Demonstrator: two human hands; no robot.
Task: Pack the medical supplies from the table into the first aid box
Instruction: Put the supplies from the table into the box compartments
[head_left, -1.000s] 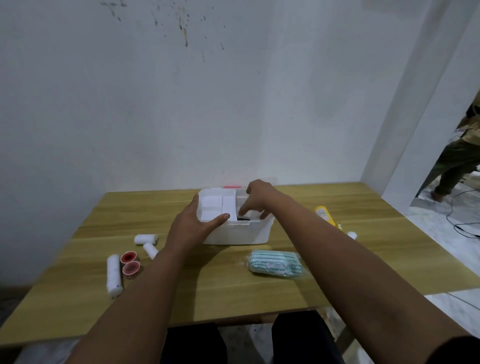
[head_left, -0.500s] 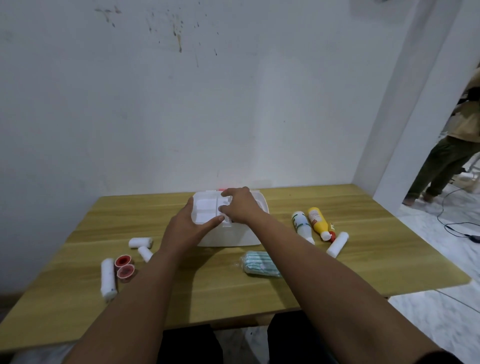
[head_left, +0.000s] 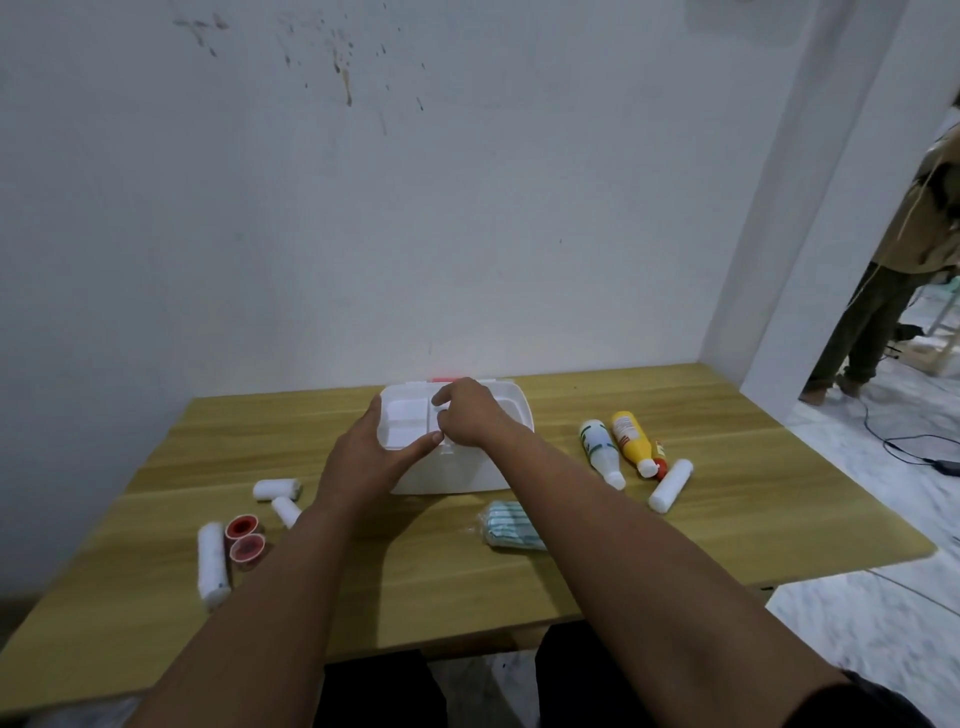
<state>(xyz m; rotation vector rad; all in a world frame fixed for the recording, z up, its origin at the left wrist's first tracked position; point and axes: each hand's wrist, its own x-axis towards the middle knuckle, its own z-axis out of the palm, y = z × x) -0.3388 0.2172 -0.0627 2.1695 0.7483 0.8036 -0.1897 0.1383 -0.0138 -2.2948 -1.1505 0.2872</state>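
So, both my hands are on the white first aid box (head_left: 457, 467), which sits mid-table toward the wall, open top showing white tray compartments. My left hand (head_left: 369, 457) is spread against the box's left side, thumb lying along the front rim, fingers apart, bracing rather than clamped. My right hand (head_left: 470, 415) is over the tray, fingers curled and pinched together at the centre divider; can't tell what they grip, if anything.

Supplies on the table (head_left: 727, 519), outside the box: left side, a short gauze roll (head_left: 277, 489), a smaller roll (head_left: 287, 511) just in front of it, two red tape spools (head_left: 244, 538) touching each other, and a long bandage roll (head_left: 211, 566) just left of them. Front of the box, partly under my right forearm, a wrapped teal striped pack (head_left: 506, 525). Right side, a white bottle (head_left: 600, 452) and a yellow bottle (head_left: 632, 442) lying side by side, caps toward me, then another white roll (head_left: 670, 486) beside the yellow bottle's cap.

A person's legs (head_left: 862, 332) stand in the doorway at far right.
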